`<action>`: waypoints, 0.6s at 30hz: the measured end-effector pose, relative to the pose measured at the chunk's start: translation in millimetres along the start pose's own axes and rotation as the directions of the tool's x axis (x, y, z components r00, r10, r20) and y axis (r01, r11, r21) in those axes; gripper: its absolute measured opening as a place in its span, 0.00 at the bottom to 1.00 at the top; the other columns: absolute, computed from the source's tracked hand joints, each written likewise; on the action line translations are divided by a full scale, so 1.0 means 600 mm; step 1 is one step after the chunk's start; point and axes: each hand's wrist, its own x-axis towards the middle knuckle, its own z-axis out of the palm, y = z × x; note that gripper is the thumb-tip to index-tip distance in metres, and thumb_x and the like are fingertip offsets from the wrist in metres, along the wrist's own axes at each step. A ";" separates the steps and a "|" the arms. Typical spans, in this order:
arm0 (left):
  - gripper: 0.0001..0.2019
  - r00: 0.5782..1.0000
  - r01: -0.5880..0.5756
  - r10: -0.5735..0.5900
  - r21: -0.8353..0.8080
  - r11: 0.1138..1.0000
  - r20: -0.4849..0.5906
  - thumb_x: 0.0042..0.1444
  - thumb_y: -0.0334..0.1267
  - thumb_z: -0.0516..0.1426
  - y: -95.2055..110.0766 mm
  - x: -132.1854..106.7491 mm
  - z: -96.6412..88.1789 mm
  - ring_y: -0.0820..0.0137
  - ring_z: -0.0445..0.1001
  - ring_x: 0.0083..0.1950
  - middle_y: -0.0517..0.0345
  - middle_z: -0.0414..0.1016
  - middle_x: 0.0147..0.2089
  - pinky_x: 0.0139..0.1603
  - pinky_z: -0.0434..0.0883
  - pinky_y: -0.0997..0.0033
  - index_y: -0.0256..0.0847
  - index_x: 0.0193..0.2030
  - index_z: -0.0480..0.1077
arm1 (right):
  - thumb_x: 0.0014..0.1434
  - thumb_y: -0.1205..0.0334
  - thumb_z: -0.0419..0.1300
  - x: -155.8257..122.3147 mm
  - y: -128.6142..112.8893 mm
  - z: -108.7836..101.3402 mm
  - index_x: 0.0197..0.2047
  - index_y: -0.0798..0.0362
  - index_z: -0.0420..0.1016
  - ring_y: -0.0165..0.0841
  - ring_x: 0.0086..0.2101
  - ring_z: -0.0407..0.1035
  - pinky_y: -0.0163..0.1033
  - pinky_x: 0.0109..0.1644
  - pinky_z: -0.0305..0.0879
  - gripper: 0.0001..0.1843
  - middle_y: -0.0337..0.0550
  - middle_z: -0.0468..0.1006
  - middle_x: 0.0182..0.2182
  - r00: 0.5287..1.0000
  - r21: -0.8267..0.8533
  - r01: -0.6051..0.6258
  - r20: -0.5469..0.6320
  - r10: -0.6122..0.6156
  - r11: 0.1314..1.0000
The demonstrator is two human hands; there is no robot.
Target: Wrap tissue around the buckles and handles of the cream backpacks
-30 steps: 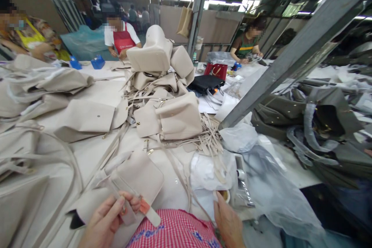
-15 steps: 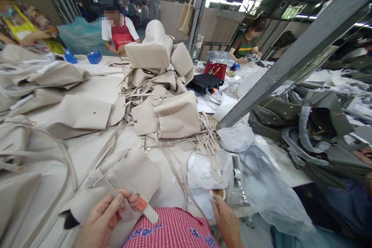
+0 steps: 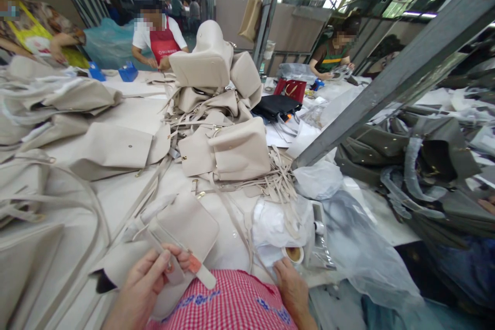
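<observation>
My left hand [image 3: 154,273] is closed on a beige strap [image 3: 207,276] with a pale rounded end and an orange patch beside my fingertips. Under it a beige bag [image 3: 189,224] lies on its side, its flap toward me, against the apron on my lap. My right hand [image 3: 291,286] rests low at the table's edge, fingers drawn together; what they hold, if anything, is hidden. Just above those fingers stands a small round white dish [image 3: 294,254] with something brown inside. White crumpled plastic [image 3: 274,224] lies behind the hand.
Beige bags [image 3: 240,149] and straps are piled up mid-table, with more bags [image 3: 112,149] at left. A slanting metal post [image 3: 371,87] crosses on the right, before dark green bags [image 3: 390,165]. A grey tray [image 3: 319,237] sits near clear plastic sheeting [image 3: 359,247]. Co-workers sit opposite.
My right hand has drawn slightly left, away from the front of the white dish, so more of the dish shows. My left hand keeps its hold on the strap. The view has shifted a little.
</observation>
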 end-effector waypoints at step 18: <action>0.10 0.981 0.089 -0.059 -0.158 0.983 0.185 0.44 0.38 0.68 0.011 -0.016 -0.020 0.53 0.67 0.61 0.41 0.73 0.58 0.62 0.63 0.58 0.34 0.31 0.78 | 0.40 0.52 0.74 0.063 -0.218 -0.197 0.37 0.50 0.80 0.38 0.36 0.77 0.43 0.44 0.72 0.21 0.44 0.85 0.36 0.850 0.742 -0.506 0.514 -0.111 -0.440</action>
